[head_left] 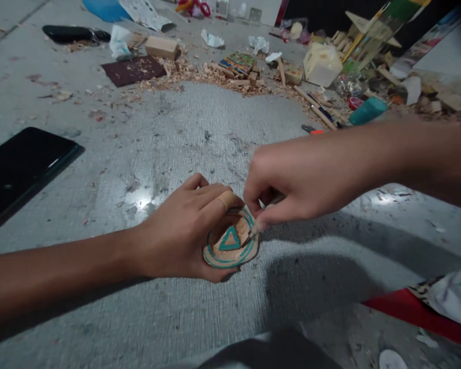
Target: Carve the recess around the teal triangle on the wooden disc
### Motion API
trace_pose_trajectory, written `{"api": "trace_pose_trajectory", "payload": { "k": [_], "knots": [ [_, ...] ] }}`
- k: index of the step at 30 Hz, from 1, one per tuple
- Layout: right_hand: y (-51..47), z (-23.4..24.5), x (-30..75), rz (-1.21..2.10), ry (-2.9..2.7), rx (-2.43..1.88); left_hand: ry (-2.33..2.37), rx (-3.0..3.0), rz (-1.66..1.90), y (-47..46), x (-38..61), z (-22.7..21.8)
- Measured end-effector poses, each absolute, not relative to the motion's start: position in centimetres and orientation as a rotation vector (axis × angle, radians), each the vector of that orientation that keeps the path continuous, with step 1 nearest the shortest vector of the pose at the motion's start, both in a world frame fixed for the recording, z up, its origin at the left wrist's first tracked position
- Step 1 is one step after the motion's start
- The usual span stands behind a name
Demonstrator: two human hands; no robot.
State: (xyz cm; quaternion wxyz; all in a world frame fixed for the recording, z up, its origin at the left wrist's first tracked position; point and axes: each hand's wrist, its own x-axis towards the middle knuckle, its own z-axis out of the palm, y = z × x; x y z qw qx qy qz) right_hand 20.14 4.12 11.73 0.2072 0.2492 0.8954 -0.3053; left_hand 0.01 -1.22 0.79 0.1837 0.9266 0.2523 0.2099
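Left hand (186, 220): fingers clamp wooden disc (236, 252). Right hand (292, 179): fingers pinch blurred tool (251, 234). Recess (244, 225) around teal triangle (229, 240) appears mostly cut; edge finishing probably remains.

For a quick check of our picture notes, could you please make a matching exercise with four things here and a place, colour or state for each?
1. Disc
2. Left hand
3. Right hand
4. Phone

A. Black, at the picture's left edge
B. At the disc's right side, holding a blurred tool
C. Marked with a teal triangle
D. Around the disc's left side

Pairs: 1-C, 2-D, 3-B, 4-A
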Motion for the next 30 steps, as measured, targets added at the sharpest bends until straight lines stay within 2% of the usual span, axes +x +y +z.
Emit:
{"api": "trace_pose_trajectory", "payload": {
  "k": [3, 5, 10, 15, 20, 27, 30],
  "knots": [
    [3.2, 10.5, 23.2, -1.172, 2.528, 0.739, 0.746, 2.614, 0.599, -1.2, 0.1, 0.8],
    [2.1, 9.8, 24.8, -1.197, 2.647, 0.766, 0.736, 2.602, 0.591, -1.1, 0.1, 0.8],
    [-1.2, 8.7, 26.7, -0.752, 2.968, 0.87, 0.75, 2.573, 0.54, -0.9, 0.0, 0.8],
    [-3.4, 8.3, 26.8, -0.358, 2.979, 0.878, 0.779, 2.545, 0.532, -0.9, -0.1, 0.8],
    [-4.8, 8.4, 25.7, -0.223, 3.043, 1.001, 0.778, 2.521, 0.531, -0.8, 0.0, 0.7],
    [-5.6, 8.1, 24.7, -0.139, 3.178, 0.809, 0.792, 2.529, 0.479, -1.0, 0.0, 0.7],
    [-6.2, 7.1, 24.9, -0.111, 3.188, 0.866, 0.806, 2.518, 0.501, -1.2, 0.1, 0.5]
  ]
}}
